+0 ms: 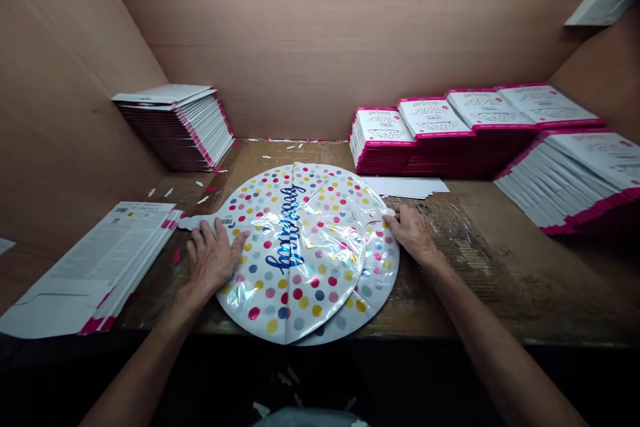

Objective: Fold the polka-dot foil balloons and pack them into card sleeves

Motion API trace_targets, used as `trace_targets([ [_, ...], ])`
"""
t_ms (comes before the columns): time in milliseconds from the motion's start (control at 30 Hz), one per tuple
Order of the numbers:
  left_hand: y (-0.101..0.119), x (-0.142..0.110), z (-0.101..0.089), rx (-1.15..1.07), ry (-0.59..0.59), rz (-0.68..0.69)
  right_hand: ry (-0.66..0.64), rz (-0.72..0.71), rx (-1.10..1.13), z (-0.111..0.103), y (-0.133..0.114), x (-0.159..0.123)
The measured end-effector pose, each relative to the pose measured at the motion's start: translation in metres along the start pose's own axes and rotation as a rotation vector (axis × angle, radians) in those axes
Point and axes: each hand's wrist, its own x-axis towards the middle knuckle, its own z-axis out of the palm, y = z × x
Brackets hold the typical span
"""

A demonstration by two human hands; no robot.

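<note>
A round foil balloon (pixel 305 253) with multicoloured polka dots and blue script lies flat on the bench, folded over on itself with a crinkled clear plastic layer across it. My left hand (pixel 213 257) presses flat on its left side, fingers apart, next to the white tab (pixel 190 222) that sticks out to the left. At the upper right edge, my right hand (pixel 413 233) pinches the folded foil near a small white tab.
Stacks of white-and-pink printed card sleeves (pixel 475 120) stand at the back right and right. More lie at the back left (pixel 175 127) and front left (pixel 95 267). White card strips (pixel 405 187) lie beyond the balloon on the worn wooden bench (pixel 475 260), with plywood walls (pixel 310 33) behind.
</note>
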Motion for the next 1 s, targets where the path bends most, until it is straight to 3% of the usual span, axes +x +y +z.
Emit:
trace_targets([
  [67, -0.005, 0.004, 0.003, 0.027, 0.005, 0.027, -0.065, -0.007, 0.046, 0.003, 0.009, -0.004],
  [133, 0.001, -0.003, 0.0, -0.003, 0.014, 0.042, -0.047, -0.006, 0.118, 0.006, 0.014, -0.015],
  [267, 0.031, -0.063, -0.013, -0.158, 0.074, 0.163, 0.181, -0.059, 0.167, 0.002, 0.004, -0.042],
  [400, 0.058, -0.121, -0.024, -0.403, -0.041, 0.306, 0.356, -0.457, 0.387, -0.019, -0.047, -0.085],
  [500, 0.067, -0.116, -0.048, -0.709, -0.326, 0.242, 0.421, -0.856, 0.558, -0.034, -0.089, -0.136],
  [567, 0.073, -0.098, -0.075, -0.946, -0.593, 0.142, 0.462, -1.104, 0.521, -0.041, -0.109, -0.168],
  [633, 0.082, -0.082, -0.103, -1.178, -0.753, 0.051, 0.537, -1.238, 0.44, -0.045, -0.117, -0.189],
  [733, 0.101, -0.069, -0.134, -1.411, -0.849, 0.0, 0.603, -1.133, 0.417, -0.05, -0.115, -0.197],
  [900, 0.131, -0.054, -0.159, -1.373, -0.922, 0.073, 0.529, -1.123, 0.442, -0.05, -0.121, -0.189],
  [1000, 0.146, -0.041, -0.178, -1.356, -0.917, 0.144, 0.466, -0.831, 0.305, -0.03, -0.133, -0.182],
])
